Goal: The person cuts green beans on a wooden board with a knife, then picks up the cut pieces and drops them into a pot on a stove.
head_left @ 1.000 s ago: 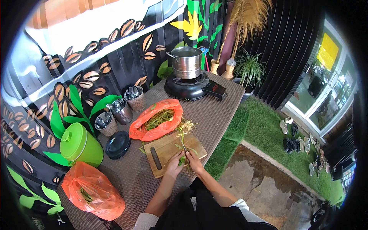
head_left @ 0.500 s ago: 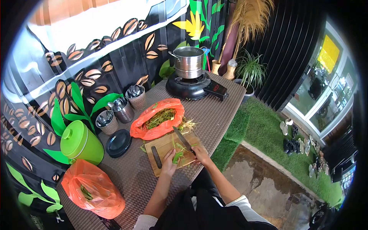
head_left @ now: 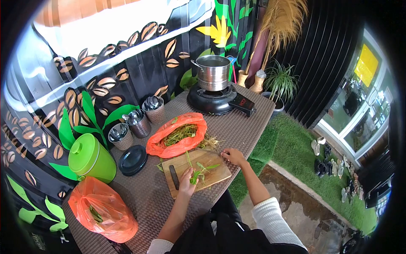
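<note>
My left hand point(head_left: 186, 183) is closed around green leafy stems point(head_left: 197, 173) over the wooden cutting board point(head_left: 220, 172), with some leaves reaching out to the right. Just past the board's upper right corner, my right hand point(head_left: 234, 156) is low by the table, its fingers drawn together; I cannot make out what they hold, if anything. The knife cannot be seen now. Beyond the board lies an orange-red plastic bag point(head_left: 154, 149), its mouth spread around cut greens point(head_left: 182, 134). Pale stringy roots point(head_left: 212, 141) lie beside that bag, close to my right hand.
A steel pot point(head_left: 212, 76) sits on a black portable stove point(head_left: 209, 101) at the table's far end. Cutlery cups point(head_left: 153, 113), dark plates point(head_left: 133, 160) and a green lidded bucket point(head_left: 95, 158) line the wall side. Another orange bag point(head_left: 103, 211) stands at near left.
My right hand has moved away from the board, up and right, and the knife it held is out of sight. My left hand still holds greens, now with longer stems spread over the board.
</note>
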The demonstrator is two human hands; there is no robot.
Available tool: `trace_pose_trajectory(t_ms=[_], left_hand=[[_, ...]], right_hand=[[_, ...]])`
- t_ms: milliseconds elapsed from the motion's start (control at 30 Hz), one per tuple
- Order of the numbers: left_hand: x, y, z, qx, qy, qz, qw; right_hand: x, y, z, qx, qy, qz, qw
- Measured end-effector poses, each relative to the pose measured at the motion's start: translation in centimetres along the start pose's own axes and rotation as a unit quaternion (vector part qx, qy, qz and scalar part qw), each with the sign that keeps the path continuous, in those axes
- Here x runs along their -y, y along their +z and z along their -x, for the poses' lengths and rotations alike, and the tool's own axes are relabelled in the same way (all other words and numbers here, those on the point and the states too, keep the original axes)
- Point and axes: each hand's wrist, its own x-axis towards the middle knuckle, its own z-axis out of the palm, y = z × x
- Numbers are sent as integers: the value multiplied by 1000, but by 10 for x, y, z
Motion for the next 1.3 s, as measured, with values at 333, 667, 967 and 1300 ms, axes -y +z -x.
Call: trace_pose_trajectory(t_ms=[333,667,967,1300], left_hand=[[6,9,-5,7,-19,30,999],[-2,15,-13,35,23,20,999],[-9,37,8,-14,70,-149,986],[-1,41,15,24,157,-147,976]], right_hand=[[-7,-29,-82,54,-78,57,994],[-16,-29,-23,39,13,-212,976],[78,-6,123,-6,-12,-490,872],[96,35,155,-31,-60,-467,882]])
